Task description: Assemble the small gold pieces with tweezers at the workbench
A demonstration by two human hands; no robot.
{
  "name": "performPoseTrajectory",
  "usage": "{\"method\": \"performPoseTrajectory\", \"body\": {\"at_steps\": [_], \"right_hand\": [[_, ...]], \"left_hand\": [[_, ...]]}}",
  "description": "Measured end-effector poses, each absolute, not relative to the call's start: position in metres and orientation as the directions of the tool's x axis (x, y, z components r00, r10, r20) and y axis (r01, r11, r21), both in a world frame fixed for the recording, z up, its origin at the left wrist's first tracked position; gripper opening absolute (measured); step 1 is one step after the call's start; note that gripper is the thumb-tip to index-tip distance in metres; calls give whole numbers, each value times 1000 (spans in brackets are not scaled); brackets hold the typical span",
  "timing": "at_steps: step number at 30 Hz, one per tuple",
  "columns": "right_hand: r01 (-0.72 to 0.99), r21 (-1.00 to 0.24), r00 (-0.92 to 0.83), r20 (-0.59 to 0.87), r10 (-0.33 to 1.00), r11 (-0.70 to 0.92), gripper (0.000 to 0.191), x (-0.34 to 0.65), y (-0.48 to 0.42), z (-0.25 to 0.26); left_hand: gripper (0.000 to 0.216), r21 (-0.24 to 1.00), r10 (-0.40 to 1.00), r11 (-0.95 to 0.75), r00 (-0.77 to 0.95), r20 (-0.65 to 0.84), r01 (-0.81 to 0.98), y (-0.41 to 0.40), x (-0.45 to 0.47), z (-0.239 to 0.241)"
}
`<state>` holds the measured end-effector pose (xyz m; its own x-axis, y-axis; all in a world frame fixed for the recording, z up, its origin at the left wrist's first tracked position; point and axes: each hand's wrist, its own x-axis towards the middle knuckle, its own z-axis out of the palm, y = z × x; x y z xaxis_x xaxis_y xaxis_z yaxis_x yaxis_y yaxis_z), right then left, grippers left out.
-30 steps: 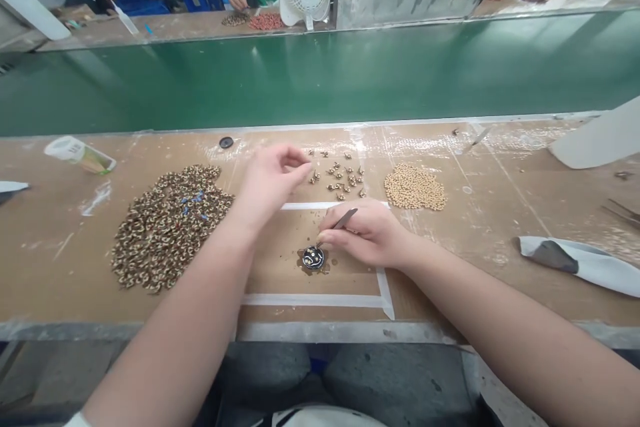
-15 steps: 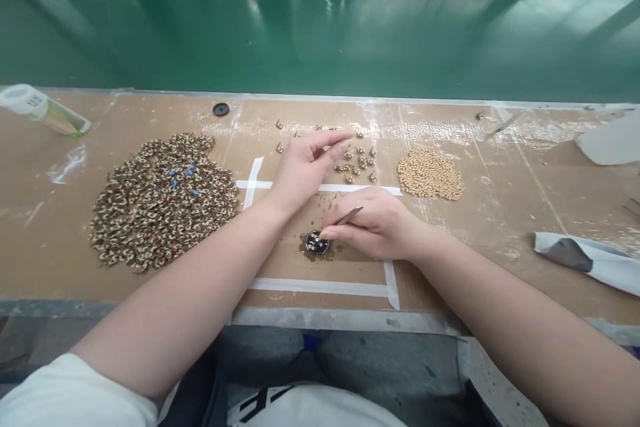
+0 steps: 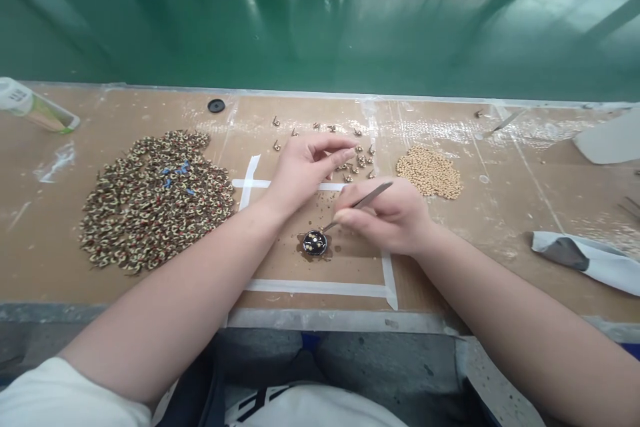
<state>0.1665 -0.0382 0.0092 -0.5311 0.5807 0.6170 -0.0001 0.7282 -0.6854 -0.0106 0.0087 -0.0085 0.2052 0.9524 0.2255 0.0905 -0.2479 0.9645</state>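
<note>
My right hand point(image 3: 387, 217) grips metal tweezers point(image 3: 357, 203), whose tips rest at a small black round part point(image 3: 315, 243) lying inside a white taped rectangle point(image 3: 320, 288) on the brown bench. My left hand point(image 3: 305, 167) hovers just behind it, fingers curled with thumb and forefinger reaching toward scattered small brass pieces point(image 3: 357, 159); whether it pinches one I cannot make out. A big heap of brown-and-cream parts point(image 3: 155, 197) lies to the left. A smaller heap of tan beads point(image 3: 430, 172) lies to the right.
A green conveyor belt point(image 3: 320, 37) runs behind the bench. A black disc point(image 3: 216, 105) sits near the belt edge, a plastic bottle point(image 3: 30, 107) lies far left, and a white-and-grey sheet point(image 3: 585, 255) lies at the right. A fan base and more part heaps stand beyond the belt.
The camera tilted down. My left hand shifted among the brass pieces. My right hand lifted slightly and tilted the tweezers so their tips now point down at the black part.
</note>
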Motion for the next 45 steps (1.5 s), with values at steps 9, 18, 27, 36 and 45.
{"method": "performPoseTrajectory", "body": {"at_steps": [9,18,27,36,45], "right_hand": [[106,-849,83,527,846,518,40,188,-5,8],[241,-577,-409,669,621,780,39,184,-19,11],[256,-514,-560,611,559,818,33,183,-15,3],[161,-707,-442,572,691,688,29,193,-7,11],[145,-677,-549,552,628,721,31,192,-3,1]], "left_hand": [[37,978,939,-73,343,1,197,2,-11,-4],[32,993,974,-8,227,-19,118,7,-12,-1],[35,994,978,48,198,-67,101,7,-12,0],[28,988,975,68,202,-95,137,5,-9,7],[27,991,972,38,227,-66,126,4,-9,5]]}}
